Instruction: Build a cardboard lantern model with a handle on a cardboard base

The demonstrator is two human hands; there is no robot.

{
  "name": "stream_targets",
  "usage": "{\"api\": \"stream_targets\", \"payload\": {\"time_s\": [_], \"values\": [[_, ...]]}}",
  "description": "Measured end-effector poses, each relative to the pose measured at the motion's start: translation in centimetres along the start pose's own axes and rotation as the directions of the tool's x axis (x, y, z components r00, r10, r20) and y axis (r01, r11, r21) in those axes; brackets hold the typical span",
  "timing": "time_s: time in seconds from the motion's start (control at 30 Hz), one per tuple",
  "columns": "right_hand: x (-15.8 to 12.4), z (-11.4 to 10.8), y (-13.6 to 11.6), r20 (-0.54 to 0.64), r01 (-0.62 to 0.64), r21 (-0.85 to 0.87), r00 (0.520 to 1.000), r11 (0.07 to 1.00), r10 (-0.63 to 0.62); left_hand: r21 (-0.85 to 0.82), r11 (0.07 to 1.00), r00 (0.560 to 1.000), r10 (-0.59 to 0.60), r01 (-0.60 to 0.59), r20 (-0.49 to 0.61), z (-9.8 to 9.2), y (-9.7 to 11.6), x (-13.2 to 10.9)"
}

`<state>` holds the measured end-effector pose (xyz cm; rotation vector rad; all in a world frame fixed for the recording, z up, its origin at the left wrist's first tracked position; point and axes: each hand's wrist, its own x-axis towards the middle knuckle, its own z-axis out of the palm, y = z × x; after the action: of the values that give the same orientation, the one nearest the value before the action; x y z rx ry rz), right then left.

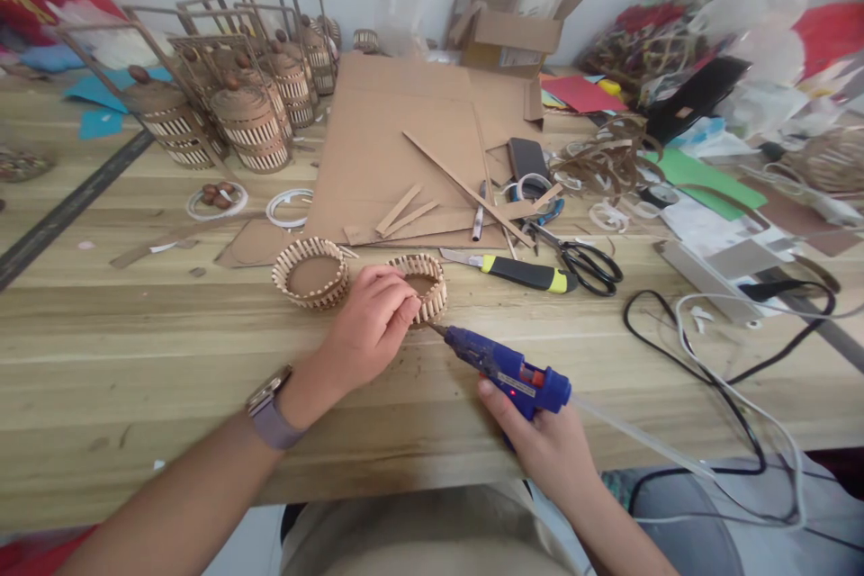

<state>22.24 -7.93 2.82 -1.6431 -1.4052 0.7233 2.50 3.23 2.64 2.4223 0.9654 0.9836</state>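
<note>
My left hand (370,319) grips the near left side of a small round basket (437,292) made of short wooden sticks, which rests on the table. The fingers hide part of its rim. In my right hand (540,432) is a blue hot glue gun (506,364) with a red light showing and a clear glue stick (634,436) trailing from its back. Its nozzle points at the lower outside of that basket, very close to it; whether they touch I cannot tell. Just left of my left hand stands a second round stick basket (311,274) with a brown base.
Beyond the baskets lie a utility knife (530,274), black scissors (590,265) and cardboard strips on a large cardboard sheet (391,108). Several lidded stick baskets with tall handles (253,126) stand back left. Black and white cables (729,405) loop at the right.
</note>
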Motion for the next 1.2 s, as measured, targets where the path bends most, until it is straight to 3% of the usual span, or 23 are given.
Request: {"api": "stream_targets", "payload": {"time_s": [0.8, 1.2], "values": [[-0.6, 0.3, 1.5, -0.036, -0.016, -0.106, 0.999, 0.994, 0.012, -0.003, 1.0, 1.0, -0.009, 0.009, -0.005, -0.1, 0.0, 0.1], [-0.5, 0.3, 1.3, -0.072, -0.045, -0.079, 0.997, 0.996, 0.039, 0.0, 1.0, 1.0, -0.016, 0.016, -0.009, -0.1, 0.0, 0.0]]}}
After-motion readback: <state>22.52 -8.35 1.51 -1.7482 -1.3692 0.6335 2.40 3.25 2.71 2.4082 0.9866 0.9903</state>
